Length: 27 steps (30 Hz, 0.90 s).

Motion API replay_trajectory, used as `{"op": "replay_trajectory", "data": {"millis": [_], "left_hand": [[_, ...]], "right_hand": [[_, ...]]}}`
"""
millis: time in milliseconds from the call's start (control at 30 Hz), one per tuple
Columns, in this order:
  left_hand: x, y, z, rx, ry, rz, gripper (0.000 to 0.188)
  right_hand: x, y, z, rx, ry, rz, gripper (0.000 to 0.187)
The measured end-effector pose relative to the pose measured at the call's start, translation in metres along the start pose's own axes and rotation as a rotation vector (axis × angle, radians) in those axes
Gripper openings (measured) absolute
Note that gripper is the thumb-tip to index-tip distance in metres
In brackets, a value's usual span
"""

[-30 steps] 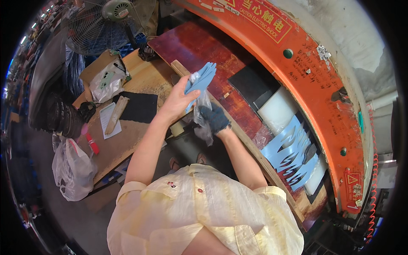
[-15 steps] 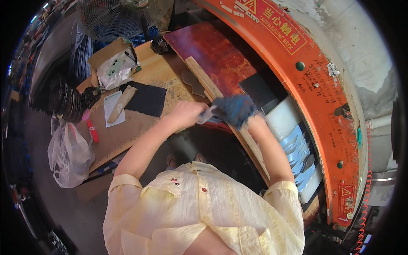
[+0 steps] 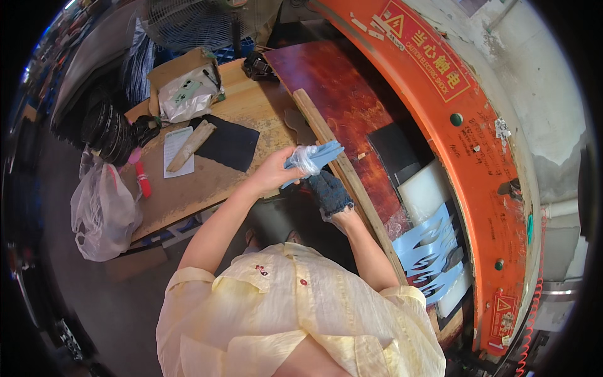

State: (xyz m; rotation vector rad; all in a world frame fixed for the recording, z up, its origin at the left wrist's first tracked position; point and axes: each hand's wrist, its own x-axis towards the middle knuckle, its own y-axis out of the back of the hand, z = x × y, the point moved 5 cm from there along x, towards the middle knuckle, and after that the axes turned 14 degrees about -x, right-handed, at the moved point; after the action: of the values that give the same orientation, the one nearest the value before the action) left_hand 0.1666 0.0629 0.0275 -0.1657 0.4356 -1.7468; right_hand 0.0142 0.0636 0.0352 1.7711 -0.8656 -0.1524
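Observation:
My bare left hand is closed round a bundle of light blue strips, held above the gap between the table and the wooden bar. Crinkled clear plastic film wraps the near part of the bundle, and the strips' far ends poke out to the right. Just below it is my right hand, in a dark blue-black glove; its fingers are mostly hidden, and whether they touch the bundle is unclear. To the right of my right forearm lies a light blue sheet with leaf-shaped cut-outs.
A wooden bar runs along the reddish-brown board. Beyond stands an orange machine beam. On the left table are a black sheet, a wood stick and an opened box. A plastic bag hangs beside it.
My gloved right hand has drawn back toward me and down from the wooden bar. The blue bundle, hidden and blurred before, now shows in my left hand. The whole view has shifted slightly.

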Motion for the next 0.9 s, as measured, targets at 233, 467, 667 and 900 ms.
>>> {"op": "replay_trajectory", "data": {"millis": [233,467,667,900], "left_hand": [[0.004,-0.011,-0.007,-0.035,-0.061,-0.001,0.046],[0.007,-0.001,-0.016,0.518,-0.221,0.202,0.045],[0.015,0.005,-0.036,0.095,-0.141,0.232,0.042],[-0.001,0.025,-0.033,0.528,-0.174,0.348,0.039]], "right_hand": [[-0.008,0.006,0.005,0.739,-0.632,-0.149,0.021],[-0.005,-0.001,0.018,0.084,-0.196,-0.094,0.028],[-0.009,0.008,0.006,0.320,-0.396,-0.073,0.027],[-0.019,0.022,-0.017,-0.114,-0.316,-0.353,0.025]]}}
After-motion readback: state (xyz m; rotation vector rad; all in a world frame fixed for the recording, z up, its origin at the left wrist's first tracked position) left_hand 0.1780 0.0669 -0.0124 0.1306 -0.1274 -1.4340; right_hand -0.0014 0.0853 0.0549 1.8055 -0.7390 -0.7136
